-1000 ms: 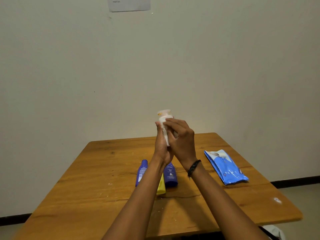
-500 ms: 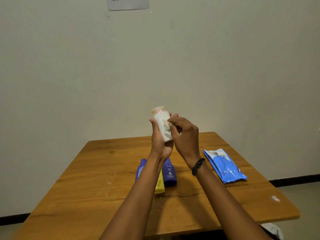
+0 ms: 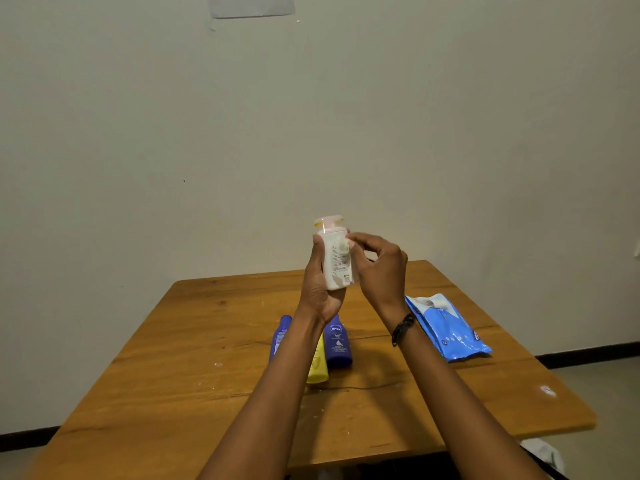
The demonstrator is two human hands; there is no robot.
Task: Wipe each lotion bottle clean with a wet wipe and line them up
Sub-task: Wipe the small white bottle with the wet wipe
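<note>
My left hand [image 3: 320, 289] holds a small white lotion bottle [image 3: 335, 261] with a pale pink cap upright above the wooden table [image 3: 207, 341]. My right hand [image 3: 381, 271] pinches a small crumpled wet wipe [image 3: 345, 246] against the bottle's upper side. On the table below lie three bottles side by side: a blue one [image 3: 280, 336], a yellow one [image 3: 318, 367] partly hidden by my left forearm, and a dark blue Nivea bottle [image 3: 337, 344].
A blue pack of wet wipes [image 3: 446, 329] lies on the table's right side. A white scrap [image 3: 547, 390] sits near the right front corner. A paper sheet [image 3: 252, 5] hangs on the wall. Something white [image 3: 542, 455] lies on the floor at right.
The right hand has drawn back from covering the bottle, so the bottle's label side now shows. The wipe is pressed near the top. Both hands stay raised above the table.
</note>
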